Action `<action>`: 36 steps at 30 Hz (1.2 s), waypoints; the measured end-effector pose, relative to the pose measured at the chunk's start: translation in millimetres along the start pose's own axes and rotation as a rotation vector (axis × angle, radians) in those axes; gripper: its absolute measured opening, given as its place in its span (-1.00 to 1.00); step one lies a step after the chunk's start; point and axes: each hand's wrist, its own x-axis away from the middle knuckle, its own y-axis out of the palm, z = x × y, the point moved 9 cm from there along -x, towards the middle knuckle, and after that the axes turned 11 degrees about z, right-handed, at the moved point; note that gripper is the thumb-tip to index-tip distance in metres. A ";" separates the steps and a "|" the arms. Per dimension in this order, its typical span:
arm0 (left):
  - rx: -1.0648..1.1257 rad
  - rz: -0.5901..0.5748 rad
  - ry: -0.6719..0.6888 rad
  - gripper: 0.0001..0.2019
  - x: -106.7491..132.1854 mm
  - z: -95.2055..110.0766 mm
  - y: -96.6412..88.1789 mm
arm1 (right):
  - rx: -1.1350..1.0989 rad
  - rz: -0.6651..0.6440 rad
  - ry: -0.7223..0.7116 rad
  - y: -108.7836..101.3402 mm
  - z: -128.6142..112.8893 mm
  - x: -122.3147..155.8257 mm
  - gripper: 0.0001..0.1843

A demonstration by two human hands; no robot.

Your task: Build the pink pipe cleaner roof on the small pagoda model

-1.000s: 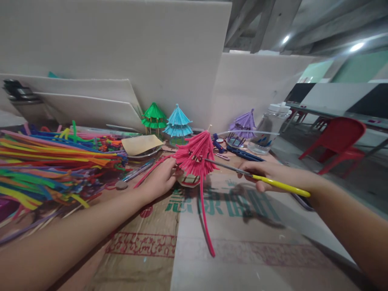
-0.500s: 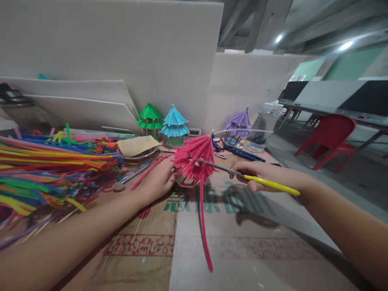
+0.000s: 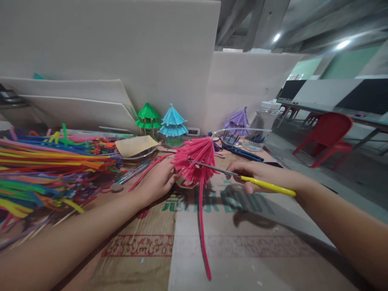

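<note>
A pink pavilion model (image 3: 197,155) made of fuzzy pipe cleaners is tilted over the middle of the table. My left hand (image 3: 160,178) is closed on its left side, the fingertips partly hidden behind the pink strands. My right hand (image 3: 254,173) grips a pair of yellow-handled tweezers (image 3: 266,186). Their thin metal tips reach in among the pink strands, and I cannot tell whether they pinch one. One long pink pipe cleaner (image 3: 202,230) hangs from the model towards the table's near edge.
Bundles of coloured pipe cleaners (image 3: 54,157) cover the left side. Behind stand green (image 3: 148,115), light blue (image 3: 172,125) and purple (image 3: 238,123) pavilion models. A clear bottle (image 3: 260,125) stands back right, near dark-handled pliers (image 3: 242,152). White foam boards (image 3: 106,60) rise at the back.
The tweezers' tips have shifted slightly left across the pink strands, with my right hand following. The pink model has turned a little. My left hand stays on it.
</note>
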 end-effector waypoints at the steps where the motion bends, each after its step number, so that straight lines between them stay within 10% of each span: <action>1: -0.003 -0.002 -0.003 -0.58 0.3 -0.5 0.2 | 0.012 0.010 -0.005 -0.9 -0.4 -0.5 -0.16; 20: -0.010 0.030 -0.139 -0.91 6.1 -12.8 -2.3 | 0.114 0.040 0.012 -5.1 5.8 -1.1 -0.44; 28: 0.255 0.109 -0.287 -0.76 1.0 -27.7 0.9 | 0.229 0.206 0.111 -40.0 69.7 3.1 -0.42; 36: 0.304 0.096 -0.368 -0.83 4.3 -45.8 11.6 | 0.400 0.322 0.200 2.0 78.2 -15.3 -0.49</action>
